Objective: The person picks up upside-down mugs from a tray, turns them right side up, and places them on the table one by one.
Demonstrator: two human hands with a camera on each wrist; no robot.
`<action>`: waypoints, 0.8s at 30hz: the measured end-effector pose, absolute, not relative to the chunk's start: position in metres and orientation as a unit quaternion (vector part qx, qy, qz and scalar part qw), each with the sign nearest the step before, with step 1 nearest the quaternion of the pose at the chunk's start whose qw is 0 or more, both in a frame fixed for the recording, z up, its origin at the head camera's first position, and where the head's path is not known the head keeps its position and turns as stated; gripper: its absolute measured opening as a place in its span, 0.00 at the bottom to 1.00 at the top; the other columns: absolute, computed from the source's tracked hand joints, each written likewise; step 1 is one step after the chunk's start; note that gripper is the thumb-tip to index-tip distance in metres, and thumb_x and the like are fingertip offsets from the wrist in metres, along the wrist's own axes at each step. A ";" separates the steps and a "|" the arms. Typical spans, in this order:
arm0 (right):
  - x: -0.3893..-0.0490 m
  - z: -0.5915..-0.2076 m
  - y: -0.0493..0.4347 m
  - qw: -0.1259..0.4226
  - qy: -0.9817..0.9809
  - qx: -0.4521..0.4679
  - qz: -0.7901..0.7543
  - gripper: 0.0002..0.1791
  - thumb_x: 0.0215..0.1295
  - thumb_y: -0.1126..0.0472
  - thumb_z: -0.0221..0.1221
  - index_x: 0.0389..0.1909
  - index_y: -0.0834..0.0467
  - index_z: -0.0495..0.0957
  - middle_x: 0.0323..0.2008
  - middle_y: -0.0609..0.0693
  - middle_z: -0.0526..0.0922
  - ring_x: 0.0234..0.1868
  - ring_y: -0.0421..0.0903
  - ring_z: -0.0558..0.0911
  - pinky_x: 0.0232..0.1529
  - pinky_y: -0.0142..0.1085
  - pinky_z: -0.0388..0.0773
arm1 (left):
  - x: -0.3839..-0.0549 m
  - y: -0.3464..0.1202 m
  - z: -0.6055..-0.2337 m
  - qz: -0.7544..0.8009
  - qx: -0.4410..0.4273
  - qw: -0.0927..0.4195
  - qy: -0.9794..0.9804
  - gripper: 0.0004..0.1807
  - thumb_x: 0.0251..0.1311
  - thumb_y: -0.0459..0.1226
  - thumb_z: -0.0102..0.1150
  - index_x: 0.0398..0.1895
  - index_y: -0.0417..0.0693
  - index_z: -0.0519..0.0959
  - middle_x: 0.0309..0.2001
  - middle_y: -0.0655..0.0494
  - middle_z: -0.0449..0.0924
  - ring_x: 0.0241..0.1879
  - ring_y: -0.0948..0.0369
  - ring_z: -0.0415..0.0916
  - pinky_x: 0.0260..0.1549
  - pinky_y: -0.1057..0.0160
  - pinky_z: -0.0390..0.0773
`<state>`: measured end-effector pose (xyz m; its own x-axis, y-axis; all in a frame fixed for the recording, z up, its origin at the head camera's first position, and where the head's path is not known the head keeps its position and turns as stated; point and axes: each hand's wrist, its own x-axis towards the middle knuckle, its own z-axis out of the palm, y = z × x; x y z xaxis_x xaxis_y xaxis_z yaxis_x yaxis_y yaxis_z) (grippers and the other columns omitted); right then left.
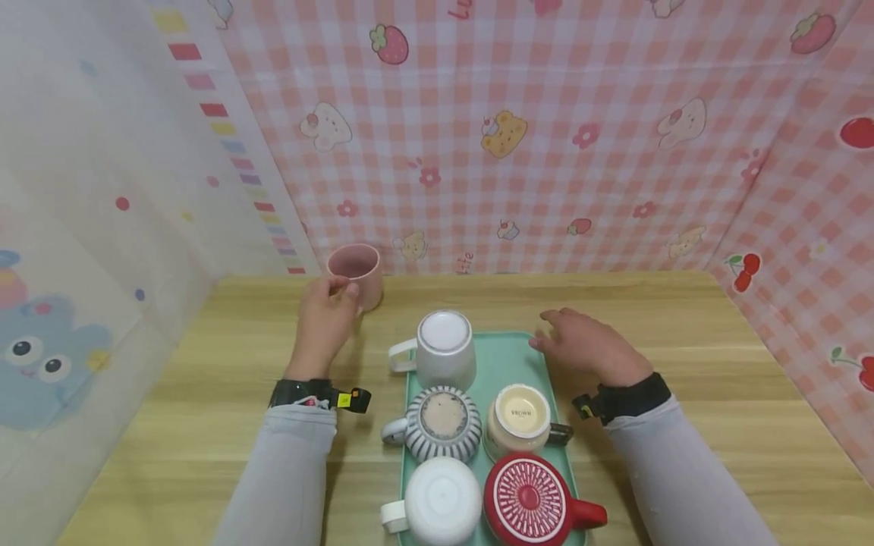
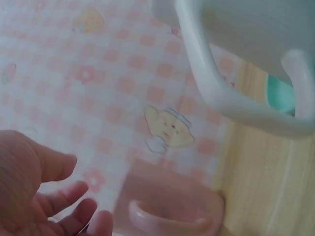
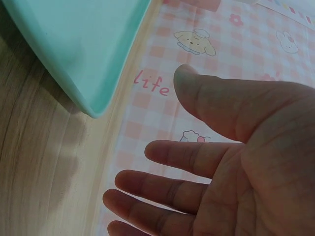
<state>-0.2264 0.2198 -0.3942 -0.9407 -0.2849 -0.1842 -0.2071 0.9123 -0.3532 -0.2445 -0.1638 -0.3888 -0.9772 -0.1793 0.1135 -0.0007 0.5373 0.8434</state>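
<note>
A pink mug point(image 1: 369, 284) stands upright at the back of the table, by the patterned cloth. My left hand point(image 1: 324, 322) is beside it at its front left. In the left wrist view the loosely bent fingers point(image 2: 69, 196) are apart from the mug's handle point(image 2: 167, 223) and hold nothing. To the right of a mint-green tray point(image 1: 501, 364), my right hand point(image 1: 594, 345) hovers near the back corner with nothing in it. The right wrist view shows its thumb point(image 3: 211, 96) and fingers spread. Upside down on the tray's back left is a white mug point(image 1: 444, 360), handle leftward.
More upturned mugs share the tray: a grey-white striped one point(image 1: 444, 428), a cream one with a dark handle point(image 1: 519, 421), a white one point(image 1: 442, 500) and a red one point(image 1: 529, 500). Several handles stick out past the tray's sides. Patterned cloths point(image 1: 444, 152) wall the wooden table.
</note>
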 end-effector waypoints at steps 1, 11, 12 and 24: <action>-0.226 -0.394 0.220 0.117 0.971 -0.126 -0.167 0.34 0.79 0.46 0.53 0.73 0.67 0.67 0.69 0.72 0.72 0.71 0.70 0.71 0.67 0.65 0.70 | -0.242 -0.162 -0.386 -0.475 0.044 0.087 -0.874 0.22 0.78 0.45 0.52 0.63 0.38 0.74 0.66 0.37 0.73 0.65 0.43 0.72 0.65 0.42 0.73; -0.225 -0.394 0.218 0.113 0.972 -0.124 -0.162 0.35 0.78 0.46 0.53 0.74 0.66 0.66 0.70 0.73 0.70 0.71 0.71 0.71 0.66 0.66 0.71 | -0.221 -0.144 -0.368 -0.381 -0.075 -0.030 -0.921 0.21 0.78 0.50 0.53 0.63 0.49 0.77 0.63 0.47 0.80 0.64 0.46 0.77 0.63 0.40 0.76; -0.225 -0.394 0.218 0.113 0.972 -0.124 -0.162 0.35 0.78 0.46 0.53 0.74 0.66 0.66 0.70 0.74 0.70 0.71 0.71 0.71 0.66 0.66 0.71 | -0.219 -0.144 -0.368 -0.370 -0.088 -0.042 -0.924 0.21 0.78 0.50 0.53 0.64 0.49 0.77 0.64 0.48 0.80 0.65 0.46 0.77 0.64 0.39 0.75; -0.225 -0.395 0.217 0.118 0.972 -0.125 -0.158 0.35 0.78 0.46 0.54 0.74 0.66 0.66 0.70 0.73 0.70 0.71 0.71 0.70 0.67 0.67 0.70 | -0.220 -0.139 -0.379 -0.349 -0.195 -0.148 -0.905 0.23 0.74 0.47 0.59 0.67 0.51 0.77 0.63 0.49 0.81 0.65 0.50 0.76 0.66 0.42 0.75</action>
